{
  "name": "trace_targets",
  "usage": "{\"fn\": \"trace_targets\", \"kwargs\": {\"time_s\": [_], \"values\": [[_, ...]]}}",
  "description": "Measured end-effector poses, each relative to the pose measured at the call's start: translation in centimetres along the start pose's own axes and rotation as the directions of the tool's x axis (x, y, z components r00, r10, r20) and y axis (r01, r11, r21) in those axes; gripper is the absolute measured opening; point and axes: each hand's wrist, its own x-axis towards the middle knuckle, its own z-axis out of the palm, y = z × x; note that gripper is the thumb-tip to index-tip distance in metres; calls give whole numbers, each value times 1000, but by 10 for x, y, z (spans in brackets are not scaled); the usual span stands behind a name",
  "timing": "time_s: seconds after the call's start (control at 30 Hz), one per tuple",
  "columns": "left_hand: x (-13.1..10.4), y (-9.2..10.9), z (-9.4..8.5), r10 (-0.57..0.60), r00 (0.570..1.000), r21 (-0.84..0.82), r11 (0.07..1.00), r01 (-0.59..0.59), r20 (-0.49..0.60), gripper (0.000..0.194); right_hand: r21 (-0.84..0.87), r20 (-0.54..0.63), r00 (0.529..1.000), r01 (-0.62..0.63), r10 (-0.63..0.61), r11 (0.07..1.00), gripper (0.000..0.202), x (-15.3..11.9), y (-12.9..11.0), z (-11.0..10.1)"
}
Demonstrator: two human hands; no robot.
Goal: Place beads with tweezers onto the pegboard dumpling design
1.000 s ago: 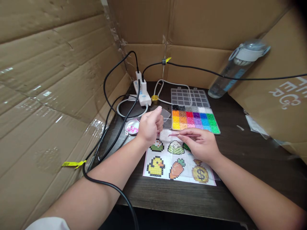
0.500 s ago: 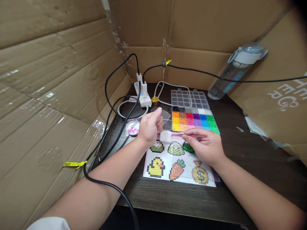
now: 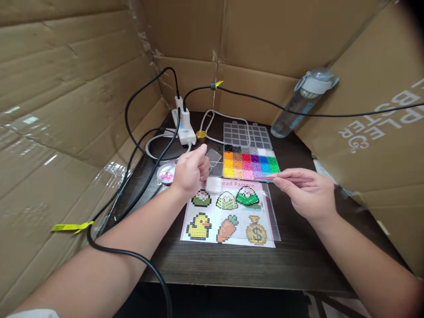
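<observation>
My left hand (image 3: pixel 192 172) is closed at the upper left of the pattern sheet (image 3: pixel 212 236), around the edge of a small box of white beads (image 3: pixel 213 184). Pink tweezers (image 3: pixel 294 179) are pinched in my right hand (image 3: pixel 308 190), their tips pointing left near the front edge of the sorted bead box (image 3: pixel 250 163). On the sheet, printed pictures show a duck, a carrot and a money bag. A green and white bead piece (image 3: pixel 247 195) lies at its upper right, over a clear pegboard (image 3: pixel 272 212).
A round dish of pink beads (image 3: pixel 166 174) sits left of my left hand. Behind are a power strip (image 3: pixel 183 128), a small gold cup (image 3: pixel 201 136) and a bottle (image 3: pixel 301 104). A black cable (image 3: pixel 132 252) crosses my left forearm. Cardboard walls surround the table.
My right hand has moved right with the tweezers, away from the white bead box, uncovering the green and white piece. The whole view has shifted, so objects appear farther left.
</observation>
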Motion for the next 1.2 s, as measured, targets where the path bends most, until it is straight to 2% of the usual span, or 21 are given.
{"fn": "trace_targets", "kwargs": {"time_s": [0.1,0.23,0.37,0.5,0.67,0.77,1.2], "values": [[1,0,0,-8,1000,10,1000,8,2,51,56,70,995,-81,77,995,11,-1,17,-8],[3,1,-1,-9,1000,28,1000,10,-13,50,114,174,972,-180,159,977,13,-3,35,-7],[1,3,2,-14,1000,41,999,14,-6,50,155,233,947,-259,220,953,15,-3,41,-7],[-1,4,6,-38,999,63,997,40,-30,50,129,285,931,-274,229,953,12,-2,39,-8],[-3,5,10,-75,993,69,994,81,-86,49,70,272,931,-272,244,960,12,0,41,-7],[-3,5,12,-75,994,64,995,80,-79,49,43,236,935,-282,264,958,13,0,42,-6],[-6,2,12,-54,997,84,995,58,-56,54,-33,219,942,-253,254,967,16,1,37,-1]]}}
